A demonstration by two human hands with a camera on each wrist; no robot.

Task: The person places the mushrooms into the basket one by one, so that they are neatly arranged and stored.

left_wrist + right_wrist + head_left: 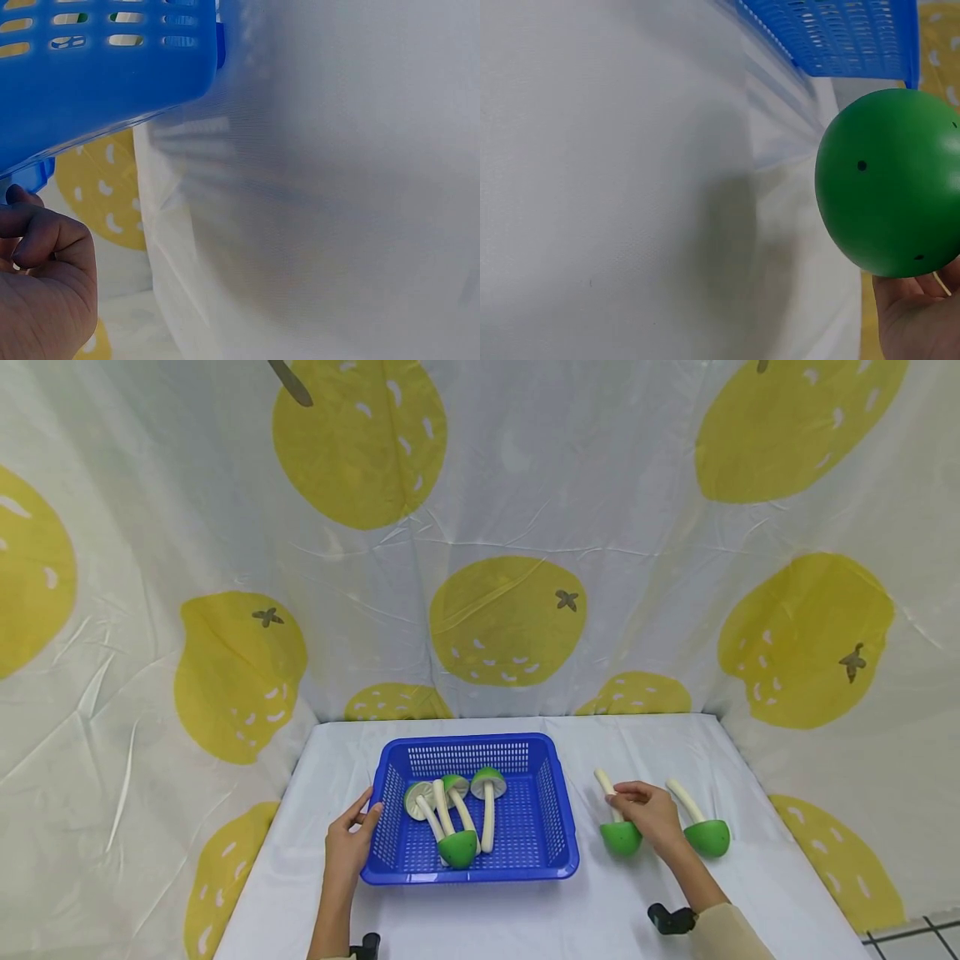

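A blue plastic basket (525,868) has its left rim gripped by my left hand (349,843). Inside lie several toy mushrooms (488,810) with green caps and pale stems. To the right of the basket, my right hand (651,814) pinches the stem of another toy mushroom (621,838), its green cap pointing toward me. That cap (892,180) fills much of the right wrist view and hides most of the fingers. In the left wrist view, the left hand (49,285) shows curled fingers by the basket's wall (97,97).
One more green toy mushroom (707,837) lies on the white cloth to the right of my right hand. The white-covered table (480,922) is enclosed at the back and sides by a lemon-print curtain (517,510). Dark camera mounts (670,919) sit at the wrists.
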